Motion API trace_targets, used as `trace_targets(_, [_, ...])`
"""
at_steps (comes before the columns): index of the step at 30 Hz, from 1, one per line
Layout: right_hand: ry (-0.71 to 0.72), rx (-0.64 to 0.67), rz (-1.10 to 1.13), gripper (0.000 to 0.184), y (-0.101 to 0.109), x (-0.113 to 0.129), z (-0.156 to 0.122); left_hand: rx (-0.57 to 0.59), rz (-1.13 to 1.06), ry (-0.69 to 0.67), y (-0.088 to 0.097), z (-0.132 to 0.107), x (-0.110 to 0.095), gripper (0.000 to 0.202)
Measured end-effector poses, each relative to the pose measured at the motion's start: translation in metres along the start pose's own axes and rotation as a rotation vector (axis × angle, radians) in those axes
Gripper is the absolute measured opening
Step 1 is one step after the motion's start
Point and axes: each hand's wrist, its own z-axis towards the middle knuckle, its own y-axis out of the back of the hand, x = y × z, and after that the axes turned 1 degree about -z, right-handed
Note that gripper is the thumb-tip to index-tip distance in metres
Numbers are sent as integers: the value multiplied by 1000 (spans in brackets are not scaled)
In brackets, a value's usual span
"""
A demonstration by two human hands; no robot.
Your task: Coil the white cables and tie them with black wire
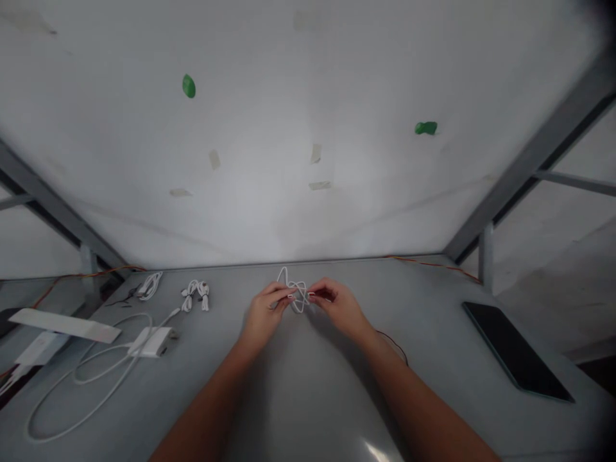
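Note:
A thin white cable (pixel 294 289) stands in tangled loops between my hands, above the grey table (pixel 308 410). My left hand (pixel 264 311) pinches a strand of it near a small connector end. My right hand (pixel 337 305) grips the cable from the other side with its fingertips, close to a second small metal-tipped end. The fingers of both hands nearly meet, and they hide part of the loops.
Left on the table lie bundled white earphones (pixel 195 295), another white cable bundle (pixel 150 286), and a white power adapter (pixel 151 342) with long looped cord. A white strip (pixel 65 325) overhangs the left edge. A black tablet (pixel 513 350) lies right; a white wall stands behind.

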Motion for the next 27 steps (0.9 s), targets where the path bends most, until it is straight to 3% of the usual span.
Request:
trace_targets(2, [-1,-35,-9,13,2,0,1,-22,-78,64,1,2,-1,19])
trace_targets(5, [-14,-160,34,19,14,1,5,-178,-307,235,8,7,5,27])
trace_targets(8, [-35,-336,166,29,38,-1,12,-344,-575,426,28,13,18,46])
trace_targets(10, [-51,-458,180,30,58,-5,16,-380,-581,535,46,17,27,55])
trace_targets(13, [-195,-568,-18,21,86,-14,17,-317,-107,662,71,17,36,36])
trace_targets(16, [-474,-410,-230,13,100,-21,12,-125,480,661,77,14,38,26])
trace_targets(18, [-605,-222,-226,14,95,-22,7,-18,642,620,66,10,35,24])
trace_targets(20, [-657,-79,-170,14,80,-20,4,72,639,569,45,6,29,25])
trace_targets(24, [-692,96,-55,22,30,-12,-2,211,444,492,-5,-3,9,25])
trace_targets(27, [-613,165,164,30,-4,-8,-6,292,219,453,-29,-11,-5,29])
